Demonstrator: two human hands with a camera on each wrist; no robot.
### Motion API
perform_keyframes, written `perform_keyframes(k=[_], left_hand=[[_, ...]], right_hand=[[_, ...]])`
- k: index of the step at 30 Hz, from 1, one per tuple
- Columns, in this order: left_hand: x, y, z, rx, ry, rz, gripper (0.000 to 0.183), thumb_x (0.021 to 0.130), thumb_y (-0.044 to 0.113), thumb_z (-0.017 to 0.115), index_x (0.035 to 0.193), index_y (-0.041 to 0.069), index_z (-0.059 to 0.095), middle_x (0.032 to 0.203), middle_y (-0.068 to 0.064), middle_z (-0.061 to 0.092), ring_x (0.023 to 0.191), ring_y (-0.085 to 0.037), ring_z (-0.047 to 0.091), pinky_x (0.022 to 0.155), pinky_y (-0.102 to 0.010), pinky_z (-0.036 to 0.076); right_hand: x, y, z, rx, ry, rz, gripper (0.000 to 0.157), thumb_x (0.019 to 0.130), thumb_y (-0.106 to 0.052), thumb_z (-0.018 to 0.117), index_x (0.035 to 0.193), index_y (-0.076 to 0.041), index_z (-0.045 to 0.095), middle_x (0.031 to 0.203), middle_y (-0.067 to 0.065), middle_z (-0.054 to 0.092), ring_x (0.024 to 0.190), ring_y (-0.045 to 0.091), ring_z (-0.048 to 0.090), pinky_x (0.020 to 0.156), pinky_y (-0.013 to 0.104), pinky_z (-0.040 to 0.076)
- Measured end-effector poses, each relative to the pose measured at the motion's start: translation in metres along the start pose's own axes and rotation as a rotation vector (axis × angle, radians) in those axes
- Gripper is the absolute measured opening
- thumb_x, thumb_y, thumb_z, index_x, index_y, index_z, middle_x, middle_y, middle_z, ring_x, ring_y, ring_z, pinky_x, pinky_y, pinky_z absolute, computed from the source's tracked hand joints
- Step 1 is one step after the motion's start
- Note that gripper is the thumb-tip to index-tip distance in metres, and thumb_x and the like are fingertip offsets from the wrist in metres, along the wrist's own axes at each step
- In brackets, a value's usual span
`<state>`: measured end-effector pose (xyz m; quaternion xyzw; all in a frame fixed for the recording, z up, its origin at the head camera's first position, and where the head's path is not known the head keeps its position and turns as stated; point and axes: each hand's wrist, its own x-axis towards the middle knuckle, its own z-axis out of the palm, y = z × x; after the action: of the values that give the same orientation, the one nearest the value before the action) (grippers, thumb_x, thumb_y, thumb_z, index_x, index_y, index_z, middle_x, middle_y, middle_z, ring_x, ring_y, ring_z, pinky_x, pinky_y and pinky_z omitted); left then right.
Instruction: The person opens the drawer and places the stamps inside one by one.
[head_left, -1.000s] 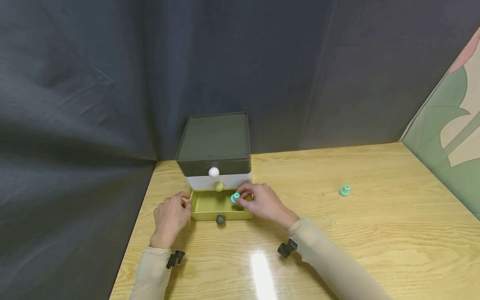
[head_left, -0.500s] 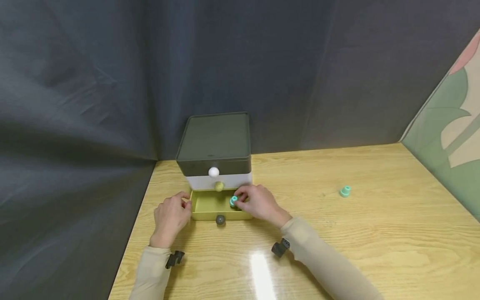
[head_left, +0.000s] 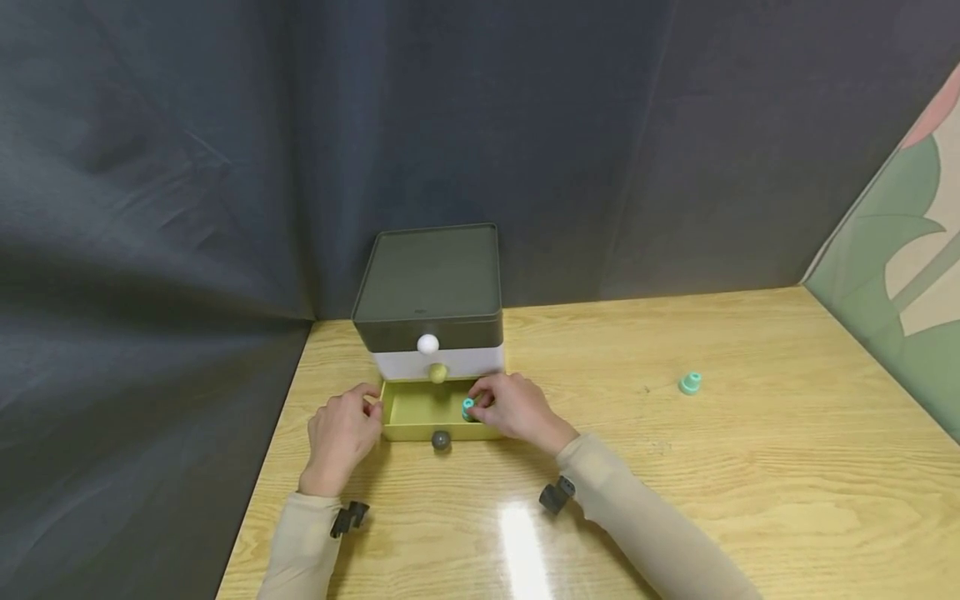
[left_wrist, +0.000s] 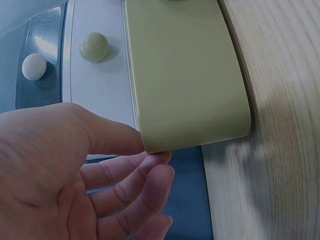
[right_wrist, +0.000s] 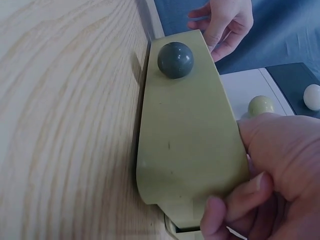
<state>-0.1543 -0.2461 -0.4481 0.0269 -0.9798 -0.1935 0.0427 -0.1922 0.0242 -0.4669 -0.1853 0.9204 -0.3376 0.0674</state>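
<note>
The bottom olive-green drawer [head_left: 412,432] of a small chest stands pulled out, with a dark grey knob [head_left: 441,439] on its front. My left hand [head_left: 341,433] grips the drawer's left side at the rim, thumb against the corner in the left wrist view. Over the drawer's right part, my right hand [head_left: 521,408] pinches a small teal stepped piece [head_left: 468,403], narrow on top with a ring-like opening. It sits low inside the drawer. The drawer front hides that piece in the right wrist view.
A second teal piece [head_left: 690,383] stands on the wooden table [head_left: 750,467] to the right. Above the open drawer are a white drawer [head_left: 397,365] with a green knob and a dark grey top section [head_left: 431,275] with a white knob. A dark curtain [head_left: 562,150] hangs behind.
My right hand has moved slightly left and down, lowering the teal piece deeper into the drawer. My left hand has stayed at the drawer's left side.
</note>
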Motion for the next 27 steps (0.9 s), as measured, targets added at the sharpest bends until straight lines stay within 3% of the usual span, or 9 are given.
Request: perform_keyframes(k=[7, 18, 27], left_hand=[[0.0, 0.0, 0.0, -0.003, 0.003, -0.002, 0.024, 0.102, 0.02, 0.064, 0.119, 0.009, 0.076, 0.086, -0.003, 0.077, 0.055, -0.018, 0.056, 0.049, -0.031, 0.039], [0.0, 0.0, -0.001, -0.004, 0.006, 0.005, 0.024, 0.102, 0.02, 0.065, 0.12, 0.009, 0.076, 0.088, -0.004, 0.078, 0.056, -0.018, 0.057, 0.05, -0.031, 0.039], [0.0, 0.0, -0.002, -0.006, -0.004, 0.0, 0.026, 0.102, 0.02, 0.064, 0.122, 0.009, 0.076, 0.09, -0.005, 0.078, 0.056, -0.018, 0.057, 0.05, -0.031, 0.039]], right_hand=[[0.0, 0.0, -0.001, 0.004, -0.016, 0.0, 0.019, 0.092, -0.022, 0.085, 0.107, -0.011, 0.081, 0.09, -0.002, 0.081, 0.077, 0.011, 0.074, 0.07, 0.031, 0.058], [-0.007, 0.005, -0.006, 0.054, -0.001, -0.073, 0.021, 0.095, -0.023, 0.081, 0.113, -0.011, 0.079, 0.094, -0.002, 0.081, 0.076, 0.006, 0.071, 0.071, 0.028, 0.056], [-0.017, 0.012, -0.017, 0.082, 0.064, -0.137, 0.025, 0.096, -0.018, 0.078, 0.119, -0.008, 0.078, 0.1, 0.002, 0.082, 0.051, 0.002, 0.046, 0.052, 0.021, 0.04]])
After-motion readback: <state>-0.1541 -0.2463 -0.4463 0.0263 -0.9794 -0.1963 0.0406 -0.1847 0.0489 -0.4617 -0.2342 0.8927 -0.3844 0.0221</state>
